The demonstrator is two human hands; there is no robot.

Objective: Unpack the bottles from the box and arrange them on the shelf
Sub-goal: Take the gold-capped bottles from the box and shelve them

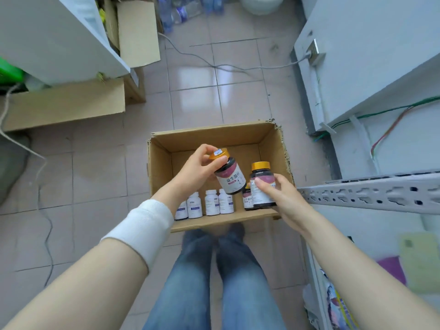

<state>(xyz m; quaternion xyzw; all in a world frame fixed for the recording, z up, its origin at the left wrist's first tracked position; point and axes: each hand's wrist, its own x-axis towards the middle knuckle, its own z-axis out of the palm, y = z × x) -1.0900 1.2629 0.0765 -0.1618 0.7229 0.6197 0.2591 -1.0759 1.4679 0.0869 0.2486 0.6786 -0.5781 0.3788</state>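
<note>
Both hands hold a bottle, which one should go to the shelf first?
Probably right: the right hand with its dark bottle is beside the shelf rail; the left hand is farther off, over the box.

**Bright, even light; warped and soft at the edges**

The scene is brightly and evenly lit, with a cool, slightly washed-out cast. Pale reflections sit on the glossy floor tiles [197,75] at the far middle. Shadows are soft and faint, and the inside of the box [214,139] is only a little darker than its rim. At the centre the focus is crisp, so the label on the tilted bottle [229,178] is legible. Wide-angle distortion bends the shelf rail [369,194] on the right, and the near right corner smears into blur.
</note>
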